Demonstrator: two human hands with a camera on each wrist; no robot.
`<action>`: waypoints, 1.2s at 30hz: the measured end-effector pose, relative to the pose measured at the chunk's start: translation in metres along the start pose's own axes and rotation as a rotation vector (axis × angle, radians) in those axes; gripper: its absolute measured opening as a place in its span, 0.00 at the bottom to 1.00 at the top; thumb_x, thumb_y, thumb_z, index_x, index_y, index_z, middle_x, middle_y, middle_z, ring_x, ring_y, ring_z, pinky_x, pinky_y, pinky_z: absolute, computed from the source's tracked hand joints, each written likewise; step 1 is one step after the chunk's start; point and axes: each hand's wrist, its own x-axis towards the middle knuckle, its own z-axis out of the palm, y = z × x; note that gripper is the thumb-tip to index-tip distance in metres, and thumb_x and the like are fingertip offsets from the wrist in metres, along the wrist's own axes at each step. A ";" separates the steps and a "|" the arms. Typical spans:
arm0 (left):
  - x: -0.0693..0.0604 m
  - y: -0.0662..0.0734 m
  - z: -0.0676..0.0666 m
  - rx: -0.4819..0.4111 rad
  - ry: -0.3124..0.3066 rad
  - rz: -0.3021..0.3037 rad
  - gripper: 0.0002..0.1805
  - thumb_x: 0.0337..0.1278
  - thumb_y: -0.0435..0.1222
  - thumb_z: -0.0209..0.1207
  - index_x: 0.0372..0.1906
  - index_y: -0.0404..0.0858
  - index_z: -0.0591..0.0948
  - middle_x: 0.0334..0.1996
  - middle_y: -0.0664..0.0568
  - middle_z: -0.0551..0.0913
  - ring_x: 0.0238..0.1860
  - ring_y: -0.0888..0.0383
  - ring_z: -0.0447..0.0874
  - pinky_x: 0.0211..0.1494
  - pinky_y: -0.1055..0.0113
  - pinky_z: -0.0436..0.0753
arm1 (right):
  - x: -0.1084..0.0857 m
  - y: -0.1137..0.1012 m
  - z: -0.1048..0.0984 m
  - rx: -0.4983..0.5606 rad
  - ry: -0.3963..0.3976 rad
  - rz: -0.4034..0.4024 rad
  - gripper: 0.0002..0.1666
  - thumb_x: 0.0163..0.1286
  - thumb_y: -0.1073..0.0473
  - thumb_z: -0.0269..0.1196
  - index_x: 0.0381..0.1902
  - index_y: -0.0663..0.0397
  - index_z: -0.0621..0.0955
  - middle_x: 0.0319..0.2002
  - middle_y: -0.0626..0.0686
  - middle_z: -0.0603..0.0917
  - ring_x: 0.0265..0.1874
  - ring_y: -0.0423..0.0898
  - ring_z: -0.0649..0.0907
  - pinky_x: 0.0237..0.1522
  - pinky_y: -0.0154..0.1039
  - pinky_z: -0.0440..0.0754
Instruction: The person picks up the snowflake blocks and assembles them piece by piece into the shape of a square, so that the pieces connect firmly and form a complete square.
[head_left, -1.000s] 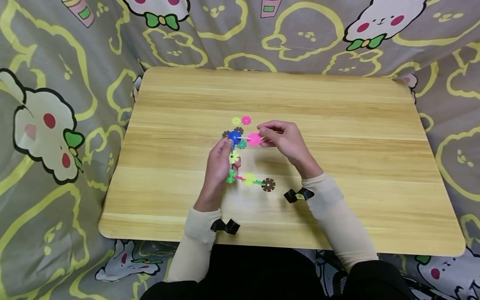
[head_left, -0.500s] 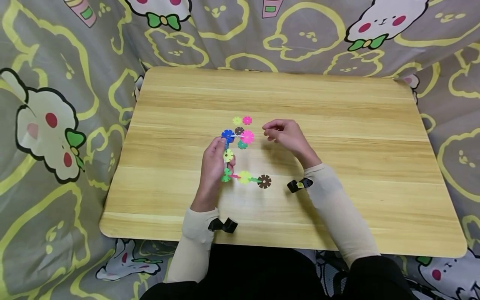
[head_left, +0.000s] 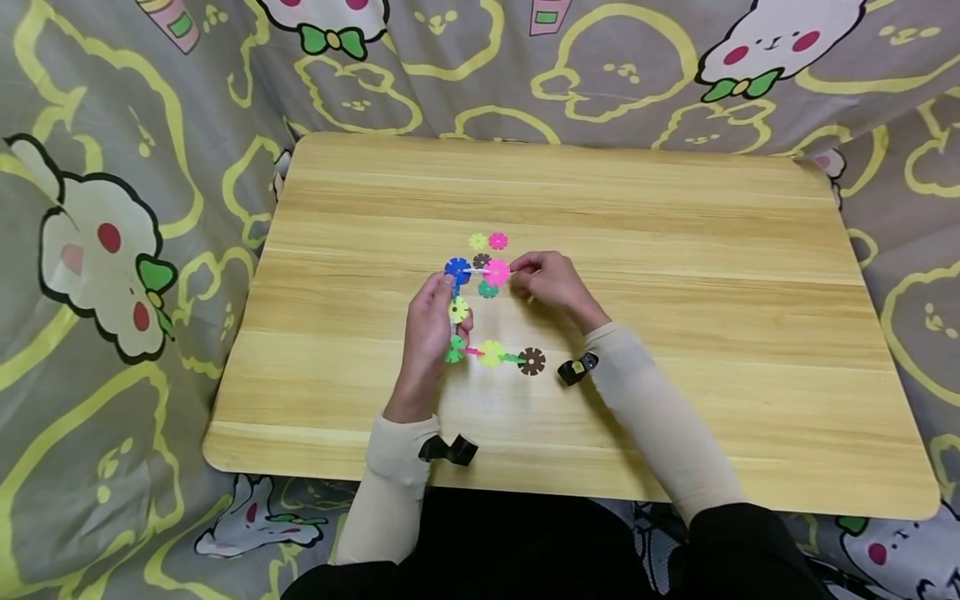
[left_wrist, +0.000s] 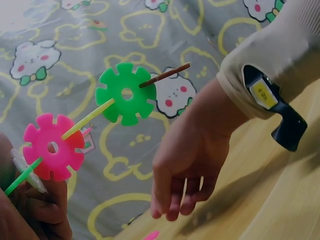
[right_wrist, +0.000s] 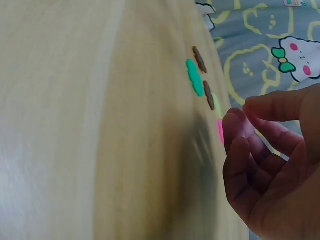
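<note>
A chain of interlocking plastic snowflake discs (head_left: 491, 353) is in my left hand (head_left: 429, 325), gripped along its left side. Its upper part has a blue disc (head_left: 457, 271) joined by an edge-on white disc to a pink disc (head_left: 497, 272). The lower branch runs right to a brown disc (head_left: 532, 362). In the left wrist view, this branch shows a pink disc (left_wrist: 53, 147) and a green disc (left_wrist: 127, 94). My right hand (head_left: 553, 279) is beside the upper pink disc, fingers loosely curled. No piece shows between its fingers in the right wrist view.
Loose discs lie on the wooden table (head_left: 675, 292) beyond the chain: a yellow-green one (head_left: 477, 241), a pink one (head_left: 498, 241) and a teal one (head_left: 488, 288). Two brown discs (right_wrist: 199, 59) lie by the teal one in the right wrist view. A patterned cloth (head_left: 480, 67) surrounds the table.
My right hand let go near the upper pink disc, drew away to the right, and has come back beside it. My left hand shifted slightly left with the chain, then stayed nearly still.
</note>
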 end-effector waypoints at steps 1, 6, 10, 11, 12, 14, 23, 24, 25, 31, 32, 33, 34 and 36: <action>0.000 0.000 0.000 0.002 -0.001 -0.001 0.19 0.76 0.48 0.41 0.52 0.38 0.74 0.17 0.53 0.73 0.16 0.61 0.72 0.15 0.72 0.74 | 0.001 0.000 0.002 -0.026 0.003 -0.006 0.12 0.67 0.59 0.62 0.48 0.52 0.83 0.37 0.56 0.85 0.30 0.49 0.85 0.31 0.40 0.86; 0.000 0.001 0.002 0.009 0.004 -0.012 0.18 0.75 0.48 0.41 0.50 0.42 0.75 0.19 0.53 0.73 0.16 0.61 0.72 0.16 0.72 0.74 | 0.005 0.001 0.012 -0.155 0.016 -0.052 0.13 0.64 0.59 0.64 0.46 0.51 0.83 0.33 0.52 0.85 0.26 0.45 0.83 0.26 0.35 0.81; 0.001 0.002 0.003 0.002 0.008 -0.017 0.17 0.75 0.48 0.41 0.50 0.42 0.75 0.18 0.52 0.74 0.16 0.61 0.73 0.15 0.72 0.74 | 0.006 -0.003 0.019 -0.278 0.017 -0.085 0.07 0.62 0.55 0.67 0.35 0.49 0.82 0.29 0.51 0.81 0.26 0.46 0.80 0.28 0.35 0.78; 0.001 0.002 0.003 -0.003 0.008 -0.020 0.17 0.75 0.48 0.42 0.50 0.42 0.75 0.18 0.52 0.74 0.16 0.61 0.73 0.15 0.72 0.74 | 0.006 -0.004 0.020 -0.304 0.018 -0.087 0.08 0.61 0.53 0.68 0.33 0.48 0.81 0.28 0.51 0.81 0.27 0.46 0.79 0.29 0.36 0.78; 0.001 0.002 0.003 -0.008 0.008 -0.025 0.17 0.75 0.48 0.42 0.50 0.43 0.75 0.18 0.53 0.74 0.16 0.61 0.73 0.15 0.72 0.74 | 0.006 -0.005 0.022 -0.329 0.019 -0.091 0.10 0.61 0.51 0.69 0.30 0.48 0.80 0.27 0.51 0.80 0.26 0.46 0.78 0.29 0.36 0.77; 0.001 0.002 0.003 -0.012 0.008 -0.036 0.17 0.75 0.49 0.41 0.49 0.44 0.75 0.19 0.52 0.74 0.16 0.61 0.73 0.15 0.72 0.74 | 0.006 -0.007 0.026 -0.366 0.021 -0.078 0.14 0.60 0.48 0.70 0.28 0.50 0.78 0.26 0.51 0.77 0.25 0.46 0.76 0.27 0.36 0.76; 0.001 0.003 0.004 -0.007 0.002 -0.054 0.17 0.75 0.49 0.41 0.52 0.44 0.74 0.19 0.52 0.74 0.17 0.61 0.73 0.16 0.72 0.75 | 0.006 -0.009 0.035 -0.428 0.065 -0.041 0.20 0.59 0.47 0.70 0.34 0.54 0.74 0.31 0.53 0.76 0.27 0.47 0.75 0.26 0.36 0.75; 0.001 0.003 0.004 -0.007 0.004 -0.055 0.17 0.75 0.49 0.41 0.52 0.45 0.74 0.20 0.52 0.74 0.17 0.61 0.73 0.16 0.72 0.75 | 0.006 -0.009 0.035 -0.425 0.062 -0.040 0.20 0.59 0.47 0.70 0.35 0.55 0.75 0.31 0.53 0.76 0.27 0.47 0.75 0.26 0.36 0.75; 0.001 0.003 0.004 -0.007 0.006 -0.054 0.17 0.75 0.49 0.41 0.52 0.45 0.75 0.20 0.52 0.74 0.17 0.61 0.73 0.16 0.72 0.75 | 0.005 -0.009 0.035 -0.421 0.060 -0.037 0.20 0.59 0.48 0.70 0.35 0.55 0.75 0.31 0.53 0.77 0.27 0.47 0.76 0.26 0.36 0.76; 0.000 0.002 0.004 -0.017 0.003 -0.037 0.17 0.75 0.48 0.42 0.53 0.44 0.75 0.19 0.52 0.74 0.16 0.61 0.73 0.15 0.73 0.74 | 0.003 -0.008 0.035 -0.422 0.067 -0.073 0.21 0.57 0.51 0.72 0.42 0.56 0.77 0.34 0.53 0.78 0.30 0.48 0.77 0.33 0.39 0.79; 0.000 0.002 0.005 -0.019 0.002 -0.033 0.17 0.75 0.48 0.41 0.53 0.44 0.75 0.18 0.53 0.74 0.16 0.62 0.73 0.15 0.73 0.74 | 0.003 -0.007 0.034 -0.421 0.069 -0.094 0.21 0.57 0.52 0.71 0.43 0.54 0.77 0.34 0.52 0.79 0.30 0.48 0.77 0.34 0.38 0.79; 0.000 0.002 0.005 -0.019 0.001 -0.029 0.17 0.75 0.48 0.42 0.52 0.43 0.75 0.18 0.53 0.74 0.16 0.62 0.73 0.15 0.73 0.74 | 0.001 -0.006 0.033 -0.416 0.065 -0.113 0.18 0.58 0.52 0.71 0.42 0.53 0.78 0.33 0.52 0.80 0.30 0.48 0.77 0.35 0.39 0.79; 0.000 0.001 0.005 -0.020 0.001 -0.025 0.17 0.75 0.48 0.42 0.52 0.43 0.75 0.18 0.53 0.74 0.16 0.62 0.73 0.15 0.73 0.74 | 0.000 -0.004 0.032 -0.406 0.061 -0.130 0.16 0.59 0.53 0.70 0.41 0.52 0.78 0.32 0.52 0.80 0.30 0.48 0.78 0.35 0.39 0.79; 0.000 0.001 0.005 -0.022 0.001 -0.020 0.17 0.75 0.47 0.42 0.52 0.43 0.75 0.17 0.53 0.74 0.16 0.62 0.73 0.15 0.73 0.74 | -0.004 -0.002 0.028 -0.371 0.054 -0.154 0.12 0.61 0.55 0.68 0.39 0.51 0.78 0.31 0.51 0.80 0.29 0.48 0.78 0.35 0.39 0.79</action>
